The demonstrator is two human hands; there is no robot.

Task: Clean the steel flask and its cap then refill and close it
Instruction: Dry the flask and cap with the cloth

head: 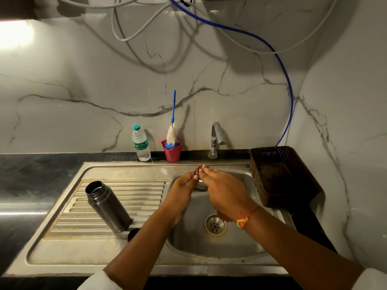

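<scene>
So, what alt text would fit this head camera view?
A person's left hand and right hand hold a small dark object over the stainless steel sink. An open dark cylindrical steel flask stands on the draining board at left.

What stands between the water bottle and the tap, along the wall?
In the head view, a red cup holding a blue-handled brush stands between the bottle and the tap.

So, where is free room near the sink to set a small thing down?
Bare: the drainboard between the steel flask and the basin, and the black counter left of the sink. Crowded: the back ledge, with water bottle, red cup and tap, and the right side, taken by the brown basket.
</scene>
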